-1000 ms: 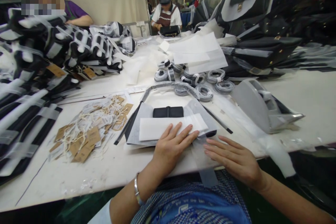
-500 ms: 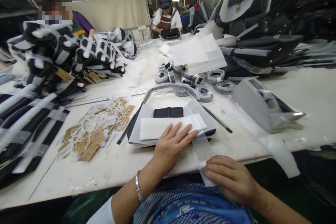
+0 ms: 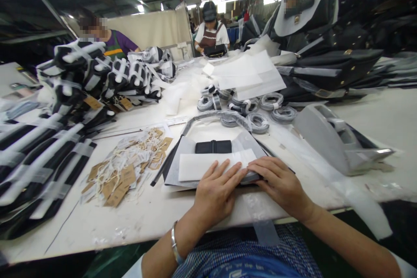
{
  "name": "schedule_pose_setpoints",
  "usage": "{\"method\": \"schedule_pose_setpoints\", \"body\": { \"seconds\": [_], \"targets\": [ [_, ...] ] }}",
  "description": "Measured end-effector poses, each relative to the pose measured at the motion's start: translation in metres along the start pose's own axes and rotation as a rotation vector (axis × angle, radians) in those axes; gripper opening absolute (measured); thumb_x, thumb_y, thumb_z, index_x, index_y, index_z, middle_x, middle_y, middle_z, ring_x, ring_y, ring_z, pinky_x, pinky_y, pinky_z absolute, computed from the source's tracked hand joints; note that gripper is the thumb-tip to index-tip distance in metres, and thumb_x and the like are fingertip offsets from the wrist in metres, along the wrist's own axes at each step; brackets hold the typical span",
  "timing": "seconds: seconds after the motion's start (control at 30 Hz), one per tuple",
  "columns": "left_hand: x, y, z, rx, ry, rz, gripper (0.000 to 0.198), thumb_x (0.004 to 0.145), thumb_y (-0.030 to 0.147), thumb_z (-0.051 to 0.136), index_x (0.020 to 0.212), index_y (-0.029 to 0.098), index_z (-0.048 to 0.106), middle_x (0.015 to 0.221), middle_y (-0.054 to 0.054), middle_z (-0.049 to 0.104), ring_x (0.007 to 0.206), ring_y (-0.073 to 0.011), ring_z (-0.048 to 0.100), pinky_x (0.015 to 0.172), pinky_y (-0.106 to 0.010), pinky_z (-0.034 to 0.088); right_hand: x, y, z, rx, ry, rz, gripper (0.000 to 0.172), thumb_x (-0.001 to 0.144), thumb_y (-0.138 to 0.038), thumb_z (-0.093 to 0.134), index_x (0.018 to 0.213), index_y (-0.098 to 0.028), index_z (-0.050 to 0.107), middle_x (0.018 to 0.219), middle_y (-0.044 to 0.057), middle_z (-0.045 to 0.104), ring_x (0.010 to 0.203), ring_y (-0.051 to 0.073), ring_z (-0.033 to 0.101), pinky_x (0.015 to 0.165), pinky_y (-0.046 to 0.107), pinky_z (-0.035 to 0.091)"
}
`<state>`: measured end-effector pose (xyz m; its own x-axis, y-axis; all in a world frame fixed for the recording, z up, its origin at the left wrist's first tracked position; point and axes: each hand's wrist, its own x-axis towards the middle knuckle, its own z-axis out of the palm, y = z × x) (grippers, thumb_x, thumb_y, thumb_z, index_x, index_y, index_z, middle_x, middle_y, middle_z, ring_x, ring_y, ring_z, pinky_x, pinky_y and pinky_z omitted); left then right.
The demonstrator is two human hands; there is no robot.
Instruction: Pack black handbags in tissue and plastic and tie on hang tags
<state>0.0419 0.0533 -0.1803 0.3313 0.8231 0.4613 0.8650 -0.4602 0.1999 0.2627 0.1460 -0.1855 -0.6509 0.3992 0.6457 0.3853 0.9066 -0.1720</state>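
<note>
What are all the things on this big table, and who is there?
black bag: one, black, flat in front of the person
white sheet: one, white, on the black bag
paper tags: a heap, brown with white strings, left of the black bag
strap coils: several, grey, behind the black bag
tape dispenser: one, grey, right
wrapped bags: many, black and white, left
loose sheets: a stack, white, far middle
stacked bags: several, black, far right
person in purple: one, far left
person in white top: one, far end
table: one, white
bracelet: one, silver, left wrist
left hand: flat on the white sheet
right hand: on the black bag's right edge
</note>
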Motion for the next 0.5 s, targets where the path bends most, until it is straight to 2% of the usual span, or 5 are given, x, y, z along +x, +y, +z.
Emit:
{"method": "schedule_pose_setpoints", "body": {
  "seconds": [0.07,0.17,0.33,0.4,0.5],
  "targets": [
    [0.003,0.005,-0.003,-0.072,0.013,-0.053,0.057,0.089,0.024,0.059,0.145,0.023,0.049,0.147,0.0,0.057,0.139,-0.0265,0.05,0.117,-0.053,0.041,-0.006,0.001,0.006,-0.001,0.023,0.008,0.024,0.097,-0.018,0.06,0.121,-0.016,0.062,0.111,0.01,0.071,0.108,0.026,0.062,0.098,0.045,0.053],
    [0.007,0.01,0.001,-0.071,0.097,-0.102,0.039,0.094,0.033,0.061,0.132,0.024,0.06,0.139,-0.001,0.064,0.133,-0.026,0.057,0.114,-0.051,0.044,-0.008,0.0,0.01,-0.004,0.037,0.011,0.021,0.098,-0.019,0.058,0.118,-0.018,0.062,0.11,0.009,0.071,0.106,0.025,0.062,0.097,0.044,0.053],
    [0.008,0.009,0.016,0.032,0.253,-0.058,0.025,0.098,0.021,0.057,0.122,0.025,0.066,0.129,0.0,0.071,0.122,-0.0229,0.065,0.109,-0.047,0.048,-0.001,-0.001,0.009,0.008,0.046,0.023,0.015,0.098,-0.021,0.057,0.111,-0.019,0.065,0.106,0.008,0.072,0.101,0.024,0.065,0.093,0.043,0.056],
    [0.007,0.008,0.019,0.062,0.271,-0.029,0.027,0.099,0.017,0.057,0.123,0.025,0.066,0.124,0.001,0.073,0.121,-0.0219,0.066,0.109,-0.046,0.049,-0.003,-0.001,0.003,0.018,0.041,0.026,0.021,0.097,-0.017,0.058,0.116,-0.019,0.065,0.109,0.008,0.073,0.105,0.023,0.065,0.097,0.043,0.055],
    [0.005,0.007,0.02,0.075,0.266,-0.021,0.028,0.099,0.018,0.058,0.124,0.026,0.066,0.124,0.002,0.073,0.123,-0.0206,0.065,0.11,-0.045,0.048,-0.022,-0.004,-0.014,0.023,-0.007,-0.017,0.042,0.093,-0.009,0.059,0.133,-0.018,0.06,0.127,0.01,0.069,0.124,0.024,0.059,0.111,0.046,0.047]
  ]
}}
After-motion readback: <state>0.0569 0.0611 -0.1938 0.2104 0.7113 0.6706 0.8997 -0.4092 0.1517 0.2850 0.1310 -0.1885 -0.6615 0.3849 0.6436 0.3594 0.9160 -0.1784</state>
